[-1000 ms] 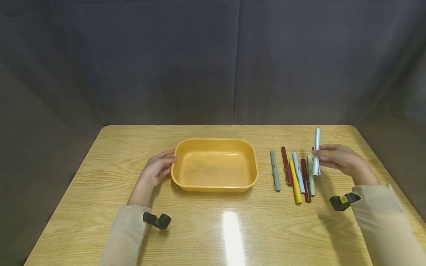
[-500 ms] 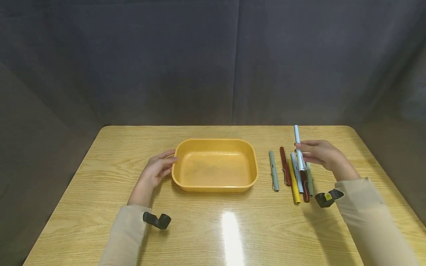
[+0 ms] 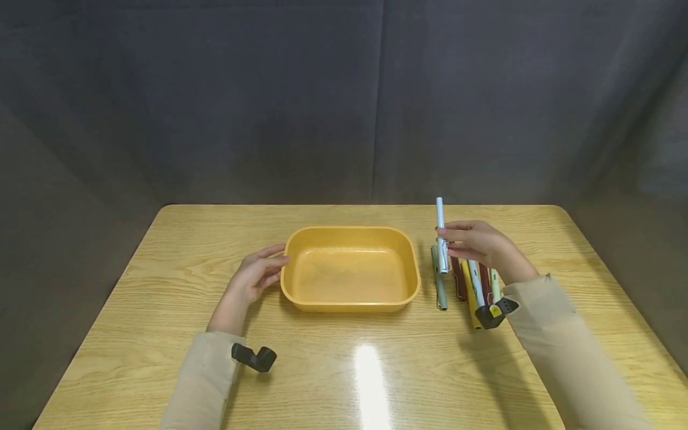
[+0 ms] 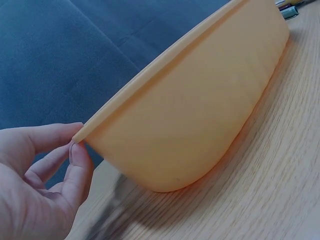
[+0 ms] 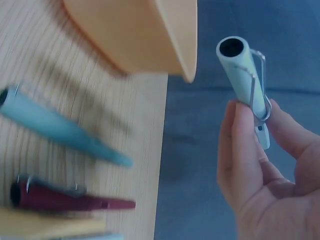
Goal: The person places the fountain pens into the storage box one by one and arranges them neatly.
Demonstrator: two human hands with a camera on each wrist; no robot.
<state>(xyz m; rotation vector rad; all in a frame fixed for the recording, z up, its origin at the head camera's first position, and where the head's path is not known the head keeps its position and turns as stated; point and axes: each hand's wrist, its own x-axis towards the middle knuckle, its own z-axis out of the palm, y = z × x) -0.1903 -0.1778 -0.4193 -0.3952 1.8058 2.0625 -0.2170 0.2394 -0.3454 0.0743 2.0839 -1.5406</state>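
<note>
My left hand (image 3: 255, 276) pinches the left rim of a yellow-orange plastic basin (image 3: 349, 307), thumb on one side and fingers on the other, as the left wrist view shows. The basin stands on the table with nothing in it. Raised above the table, my right hand (image 3: 484, 243) holds a pale blue pen (image 3: 443, 260) between thumb and fingertips. This pen points upward, its clip end low, and overlaps a grey-green pen (image 3: 441, 289) lying on the table. In the right wrist view, the held pen (image 5: 243, 80) shows its round cap end and wire clip beside the basin corner.
Right of the basin lie a dark red pen (image 3: 459, 282), a yellow pen (image 3: 473, 301), a light blue pen (image 3: 476, 285) and several others, partly hidden under my right hand and wrist camera (image 3: 494, 312). A dark cloth (image 3: 269, 119) rises behind the wooden table (image 3: 322, 370).
My right hand has moved left with the pale blue pen, from the far right of the pens to over the grey-green one near the basin. The left hand stays on the rim.
</note>
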